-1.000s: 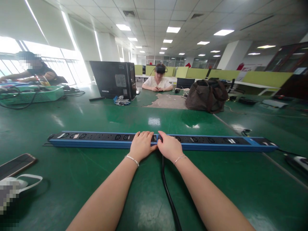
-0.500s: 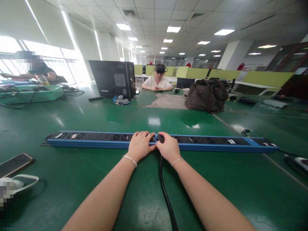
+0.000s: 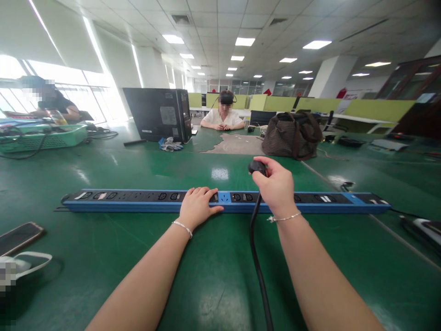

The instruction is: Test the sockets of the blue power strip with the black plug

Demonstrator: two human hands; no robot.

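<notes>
A long blue and black power strip (image 3: 138,196) lies across the green table. My left hand (image 3: 198,207) grips it near the middle, fingers over the top and thumb along the front side. Just right of that hand, a blue socket (image 3: 225,197) in the strip shows its slots uncovered. Above and behind the strip, my right hand (image 3: 277,184) is closed on a black power plug (image 3: 257,167), held apart from the sockets. From the plug a thick black cord (image 3: 257,257) hangs down in front of the strip and runs toward me.
At the left edge lie a phone (image 3: 20,236) and a white strap (image 3: 37,262). Farther back stand a green basket (image 3: 65,138), a black computer case (image 3: 148,115), gloves (image 3: 170,145) and a brown bag (image 3: 289,138). A person (image 3: 223,115) sits opposite; another sits at far left.
My right hand has pulled the plug up out of the blue socket and moved it to the right and away from the strip. My left hand stays on the strip.
</notes>
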